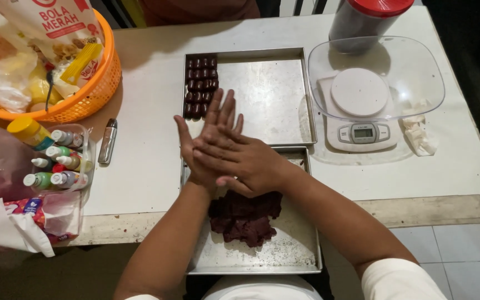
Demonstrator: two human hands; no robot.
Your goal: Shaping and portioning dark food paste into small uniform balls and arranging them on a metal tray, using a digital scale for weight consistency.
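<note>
My left hand (pixel 209 130) lies palm up with its fingers stretched out. My right hand (pixel 240 160) presses flat across it, palm down. Whatever sits between the palms is hidden. Both hands hover over the join of two metal trays. The near tray (pixel 301 250) carries a lump of dark brown dough (pixel 245 216) just under my wrists. On the far tray (pixel 273 94), several small dark dough balls (pixel 200 83) stand in rows at its left end, just beyond my left fingertips.
A kitchen scale (pixel 362 130) under an upturned clear bowl (pixel 418 72) stands at the right, with a red-lidded jar (pixel 365 19) behind it. An orange basket (pixel 95 91) of packets, small colouring bottles (pixel 62 161) and a lighter (pixel 108 140) sit at the left. A crumpled tissue (pixel 420 133) lies at right.
</note>
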